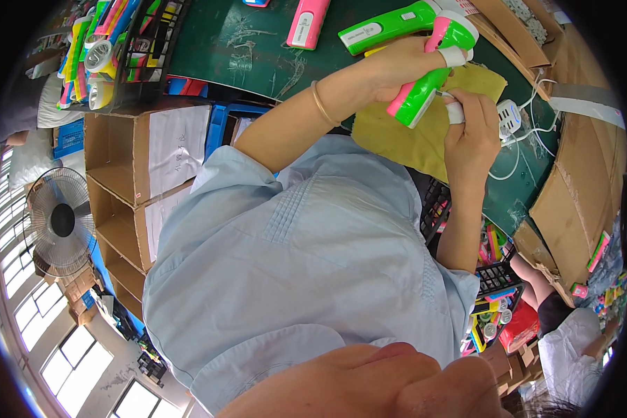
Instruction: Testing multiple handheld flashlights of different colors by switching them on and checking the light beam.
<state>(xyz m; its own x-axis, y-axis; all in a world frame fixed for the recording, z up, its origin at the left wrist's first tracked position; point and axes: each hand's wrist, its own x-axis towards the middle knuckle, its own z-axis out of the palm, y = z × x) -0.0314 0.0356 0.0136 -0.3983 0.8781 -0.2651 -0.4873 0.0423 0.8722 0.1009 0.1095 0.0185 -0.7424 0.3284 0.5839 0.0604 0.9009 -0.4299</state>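
My left hand (402, 64) is closed around a pink and green flashlight (425, 93), which it holds tilted above a yellow cloth (386, 143). My right hand (475, 129) is pinched close to the flashlight's side. A thin metallic tip shows between its fingers and the flashlight; what it belongs to is hidden. White wrapping covers a digit on each hand. Beyond the left hand a green flashlight (389, 29) lies on the dark green table (223, 52), with a pink flashlight (308, 25) to its left.
A white multi-port charger (510, 120) with looping white cables sits right of my right hand. Black crates (143, 66) of flashlights stand at left and lower right. Cardboard boxes (118, 150) and a fan (63, 219) are at left. Another person (568, 348) is at lower right.
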